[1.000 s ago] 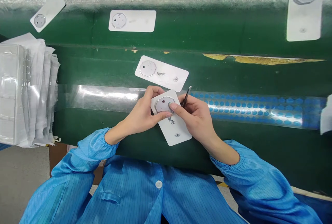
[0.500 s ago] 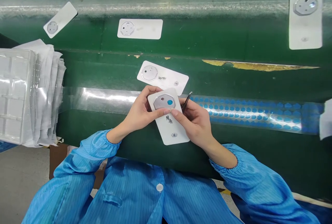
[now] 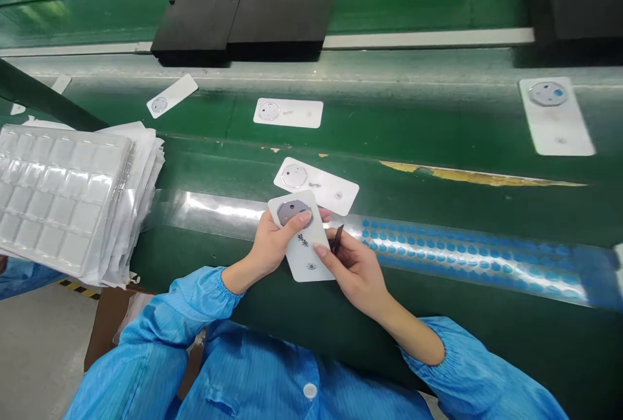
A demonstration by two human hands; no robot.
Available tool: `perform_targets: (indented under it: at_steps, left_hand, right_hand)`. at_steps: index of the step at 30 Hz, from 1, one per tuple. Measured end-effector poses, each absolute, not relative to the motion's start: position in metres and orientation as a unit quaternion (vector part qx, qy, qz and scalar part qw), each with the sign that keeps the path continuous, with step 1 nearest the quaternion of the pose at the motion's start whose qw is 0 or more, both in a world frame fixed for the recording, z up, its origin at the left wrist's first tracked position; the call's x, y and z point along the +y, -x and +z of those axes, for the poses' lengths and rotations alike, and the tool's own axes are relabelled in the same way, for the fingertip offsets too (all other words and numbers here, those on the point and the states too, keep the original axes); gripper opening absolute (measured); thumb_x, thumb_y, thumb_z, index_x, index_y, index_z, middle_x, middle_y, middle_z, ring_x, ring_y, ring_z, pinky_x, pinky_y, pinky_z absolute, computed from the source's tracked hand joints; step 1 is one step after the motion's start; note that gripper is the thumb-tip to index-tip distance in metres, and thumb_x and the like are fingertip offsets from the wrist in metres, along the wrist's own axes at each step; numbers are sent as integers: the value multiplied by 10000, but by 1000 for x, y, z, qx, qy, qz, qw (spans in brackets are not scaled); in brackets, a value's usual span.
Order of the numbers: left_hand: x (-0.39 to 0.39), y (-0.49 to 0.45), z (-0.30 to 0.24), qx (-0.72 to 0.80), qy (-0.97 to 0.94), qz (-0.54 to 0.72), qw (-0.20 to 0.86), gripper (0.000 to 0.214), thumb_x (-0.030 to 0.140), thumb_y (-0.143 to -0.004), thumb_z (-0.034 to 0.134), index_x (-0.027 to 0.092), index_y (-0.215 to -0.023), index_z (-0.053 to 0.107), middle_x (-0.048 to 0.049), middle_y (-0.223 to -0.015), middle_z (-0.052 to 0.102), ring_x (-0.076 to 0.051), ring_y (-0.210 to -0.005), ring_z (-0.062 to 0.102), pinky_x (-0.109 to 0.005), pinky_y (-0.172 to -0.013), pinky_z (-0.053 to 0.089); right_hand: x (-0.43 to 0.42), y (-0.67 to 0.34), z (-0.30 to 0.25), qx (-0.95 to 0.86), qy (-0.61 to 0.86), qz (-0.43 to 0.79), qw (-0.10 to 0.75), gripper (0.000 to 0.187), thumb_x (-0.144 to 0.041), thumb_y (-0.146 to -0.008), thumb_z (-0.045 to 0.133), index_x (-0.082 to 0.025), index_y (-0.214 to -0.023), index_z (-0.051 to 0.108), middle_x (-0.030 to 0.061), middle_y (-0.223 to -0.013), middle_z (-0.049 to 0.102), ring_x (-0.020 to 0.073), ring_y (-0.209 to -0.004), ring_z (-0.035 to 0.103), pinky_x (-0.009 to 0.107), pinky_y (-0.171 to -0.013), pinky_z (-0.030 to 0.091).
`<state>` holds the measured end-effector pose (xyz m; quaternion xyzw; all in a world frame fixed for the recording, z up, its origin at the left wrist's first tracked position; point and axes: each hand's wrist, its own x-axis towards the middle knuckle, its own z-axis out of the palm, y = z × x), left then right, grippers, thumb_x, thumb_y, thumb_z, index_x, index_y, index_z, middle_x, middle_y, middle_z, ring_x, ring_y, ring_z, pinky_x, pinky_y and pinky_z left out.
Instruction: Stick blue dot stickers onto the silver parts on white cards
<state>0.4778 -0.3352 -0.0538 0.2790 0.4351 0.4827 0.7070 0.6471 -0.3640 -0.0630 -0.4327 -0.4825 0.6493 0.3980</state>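
Broadly, the green worktop (image 3: pixel 487 212) fills most of the view. Across it runs a long clear strip (image 3: pixel 214 209), its right-hand part set with rows of blue dots (image 3: pixel 438 251). On the left sits a stack of clear compartmented trays (image 3: pixel 58 193), with white sheets (image 3: pixel 139 180) sticking out beside them. Two black blocks (image 3: pixel 280 11) stand side by side at the far side.

The left hand (image 3: pixel 275 238) has its grip clamped on a white panel (image 3: pixel 311 251), thumb on the front and fingers behind, a few fingertips showing past the right edge. The panel is tilted slightly, in front of the strip. The right hand (image 3: pixel 353 267) has its fingers curled, its grip closed around a slim dark tool; its thumb tip lies at the panel's right edge, though whether it presses there I cannot tell.

Just beyond the held panel lies a similar loose panel (image 3: pixel 335 193), partly overlapped by it in view; another (image 3: pixel 299 113) lies farther back.

On the held panel's upper end is a grey octagonal plate (image 3: pixel 285 217), partly covered by the left thumb. Smallest is the dark tool (image 3: pixel 337 239) itself, pointing upward.
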Motion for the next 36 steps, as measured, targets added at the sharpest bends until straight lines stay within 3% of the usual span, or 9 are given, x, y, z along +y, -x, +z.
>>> perform_targets:
  at_steps: [5, 10, 13, 21, 25, 28, 31, 34, 36]
  left_hand:
    - [-333, -478, -51, 456, -214, 501, 704, 389, 439, -806, 862, 119, -1002, 757, -168, -1063, 808, -324, -911, 803, -379, -745, 671]
    - [-323, -469, -49, 522, -161, 556, 627, 466, 394, -708, 909, 127, -1045, 732, -152, -1056, 816, -296, -829, 809, -342, -692, 668]
    - [-315, -461, -47, 526, -159, 563, 617, 536, 398, -692, 928, 124, -1105, 721, -166, -1156, 801, -296, -900, 810, -321, -714, 669]
    - [-308, -452, -44, 518, -172, 559, 625, 644, 430, -673, 970, 139, -1182, 704, -185, -1302, 748, -394, -1060, 777, -496, -843, 690]
    - [-304, -447, -52, 443, -207, 572, 659, 731, 466, -779, 907, 197, -1401, 634, -153, -1428, 687, -342, -1264, 698, -435, -994, 640]
    - [-305, -443, -55, 420, -253, 582, 649, 718, 490, -853, 850, 246, -1474, 585, -124, -1501, 637, -289, -1267, 690, -373, -998, 618]
    - [-307, -439, -58, 442, -264, 575, 635, 645, 510, -841, 854, 209, -1373, 649, -131, -1374, 703, -239, -1073, 729, -317, -839, 619]
    - [-306, -437, -65, 451, -259, 579, 628, 558, 519, -816, 864, 180, -1226, 696, -91, -1099, 749, -168, -834, 673, -272, -701, 556]
    - [-305, -437, -69, 449, -268, 578, 626, 514, 526, -820, 854, 177, -1166, 703, -60, -979, 726, -147, -763, 624, -266, -672, 517]
  right_hand:
    - [-368, -640, -71, -509, 444, 625, 391, 254, -452, -1025, 677, -225, -1138, 688, 65, -971, 707, 212, -822, 666, 330, -706, 588]
    - [-366, -634, -70, -591, 449, 554, 377, 316, -496, -1044, 615, -204, -926, 644, 6, -754, 572, 151, -640, 493, 299, -588, 433]
    - [-363, -630, -70, -599, 457, 539, 376, 321, -473, -1036, 620, -199, -869, 610, -20, -717, 509, 131, -618, 431, 294, -582, 363]
    - [-355, -626, -71, -573, 471, 561, 367, 334, -522, -982, 665, -201, -901, 622, -11, -774, 559, 143, -679, 454, 291, -626, 409]
    - [-318, -648, -71, -583, 512, 481, 407, 429, -604, -949, 675, -197, -828, 615, -3, -749, 578, 151, -685, 498, 287, -624, 446]
    - [-256, -692, -68, -557, 565, 415, 445, 472, -667, -971, 617, -201, -892, 610, -11, -727, 553, 139, -639, 472, 276, -587, 445]
    - [-189, -747, -56, -537, 629, 350, 441, 388, -550, -1054, 582, -169, -1013, 638, -4, -799, 597, 115, -609, 509, 253, -565, 475]
    - [-143, -791, -43, -539, 687, 291, 391, 305, -427, -1053, 660, -147, -1174, 669, 51, -1048, 691, 163, -822, 678, 320, -723, 603]
    - [-124, -804, -40, -550, 715, 246, 354, 313, -389, -1043, 684, -155, -1249, 668, 82, -1190, 693, 211, -976, 705, 389, -837, 628]
